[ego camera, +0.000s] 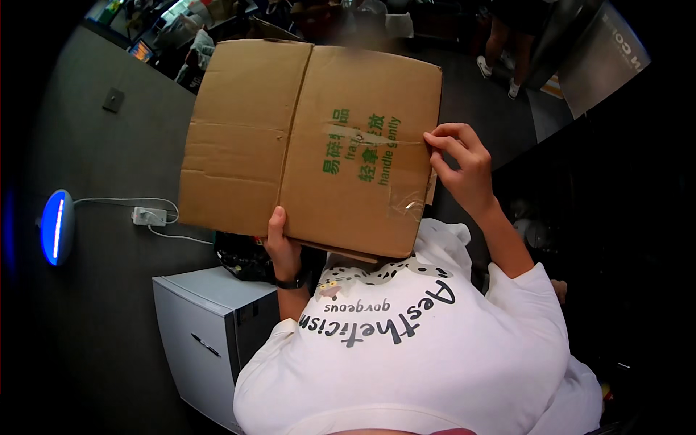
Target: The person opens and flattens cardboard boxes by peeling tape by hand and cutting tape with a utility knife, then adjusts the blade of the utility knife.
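A flattened-looking brown cardboard box (239, 147) is held up before my chest, tilted, with green printed writing on its broad face. My left hand (284, 247) grips its lower edge, the thumb lying on the face near the seam and the other fingers hidden behind. At the right edge of the box, my right hand (459, 157) pinches with thumb and forefinger near a strip of clear tape (380, 137); whether the tape itself is between the fingertips is too small to tell. Another patch of clear tape (409, 202) sticks to the lower right corner.
Below left stands a small white refrigerator (196, 326) with a pen on it and a black plastic bag (242, 255) behind. A lit blue lamp (58, 228) and a white power strip (149, 216) with cables are at left. A person's legs (508, 49) show at upper right.
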`<act>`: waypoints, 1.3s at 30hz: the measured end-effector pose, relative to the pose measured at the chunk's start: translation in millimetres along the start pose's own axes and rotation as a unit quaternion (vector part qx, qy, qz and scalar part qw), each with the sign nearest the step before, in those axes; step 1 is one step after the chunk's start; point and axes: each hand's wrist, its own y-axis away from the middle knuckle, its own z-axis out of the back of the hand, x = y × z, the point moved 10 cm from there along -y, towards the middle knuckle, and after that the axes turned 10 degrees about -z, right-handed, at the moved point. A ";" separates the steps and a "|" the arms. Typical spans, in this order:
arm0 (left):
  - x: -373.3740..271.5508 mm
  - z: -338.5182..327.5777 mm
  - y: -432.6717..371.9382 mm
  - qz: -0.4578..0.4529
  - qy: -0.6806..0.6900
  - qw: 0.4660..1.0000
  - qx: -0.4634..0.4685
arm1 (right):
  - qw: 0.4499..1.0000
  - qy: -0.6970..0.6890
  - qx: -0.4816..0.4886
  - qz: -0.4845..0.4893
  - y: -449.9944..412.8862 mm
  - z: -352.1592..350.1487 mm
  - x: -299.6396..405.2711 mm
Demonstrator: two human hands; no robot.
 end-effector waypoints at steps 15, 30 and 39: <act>13.2 1.4 -26.5 0.031 0.084 0.994 0.070 | 0.887 -0.366 0.187 -0.210 -26.9 -34.8 -82.4; -38.9 -107.2 -164.8 0.145 0.222 0.923 0.278 | 0.844 -0.374 0.355 -0.150 -176.7 -71.1 -93.1; -39.4 -144.8 -157.1 0.161 0.133 0.939 0.275 | 0.739 -0.573 0.276 -0.223 -141.0 -48.3 -38.5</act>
